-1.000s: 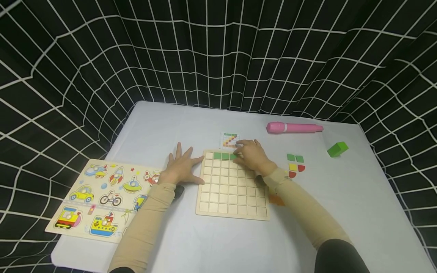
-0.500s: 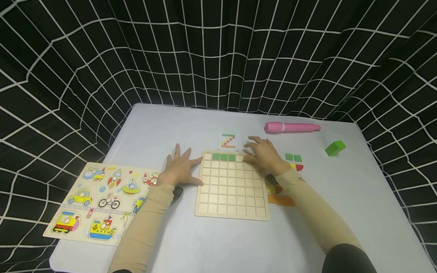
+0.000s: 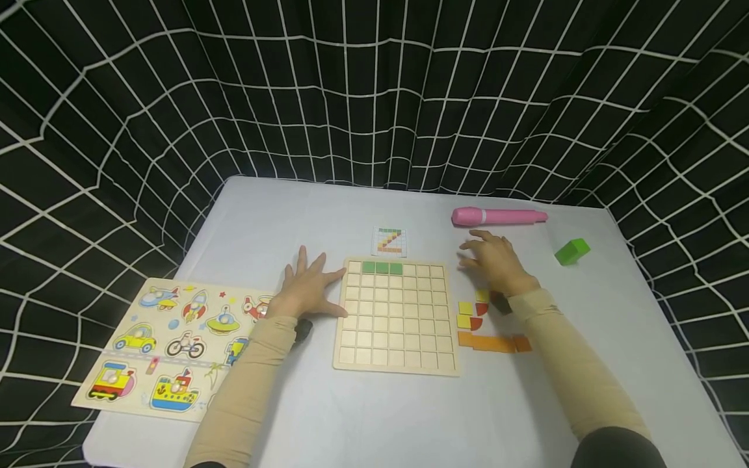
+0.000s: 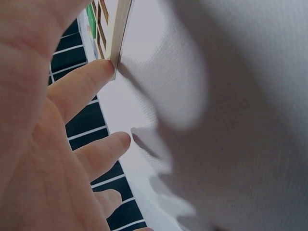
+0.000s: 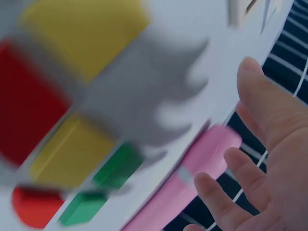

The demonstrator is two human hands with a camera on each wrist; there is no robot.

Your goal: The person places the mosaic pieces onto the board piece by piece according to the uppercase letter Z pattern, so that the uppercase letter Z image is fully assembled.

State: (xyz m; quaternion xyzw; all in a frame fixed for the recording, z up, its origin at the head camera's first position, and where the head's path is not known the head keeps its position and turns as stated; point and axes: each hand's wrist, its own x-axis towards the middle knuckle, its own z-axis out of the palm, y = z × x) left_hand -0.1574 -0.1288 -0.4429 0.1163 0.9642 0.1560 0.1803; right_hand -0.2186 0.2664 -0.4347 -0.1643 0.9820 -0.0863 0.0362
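A wooden grid board [image 3: 394, 323] lies in the middle of the table, with three green square tiles [image 3: 382, 268] in its far row. My left hand [image 3: 307, 290] is spread beside the board, thumb and index fingertips at its left edge. My right hand [image 3: 497, 263] is to the right of the board, its fingers relaxed and holding nothing. In the right wrist view, yellow tiles [image 5: 72, 150], red pieces [image 5: 29, 103] and two green tiles [image 5: 118, 166] lie near the hand; the head view hides those green ones. Orange tiles [image 3: 494, 342] lie by the board's near right corner.
A small pattern card [image 3: 389, 242] lies beyond the board. At the back right are a pink microphone-shaped object [image 3: 500, 217] and a green block [image 3: 572, 251]. A wooden vehicle puzzle [image 3: 175, 325] lies at left, partly under my left arm. Gridded black cloth [image 3: 328, 97] surrounds the table.
My right hand has moved off the board's far row to the right, leaving three green tiles lying there. My left hand has stayed at the board's edge.
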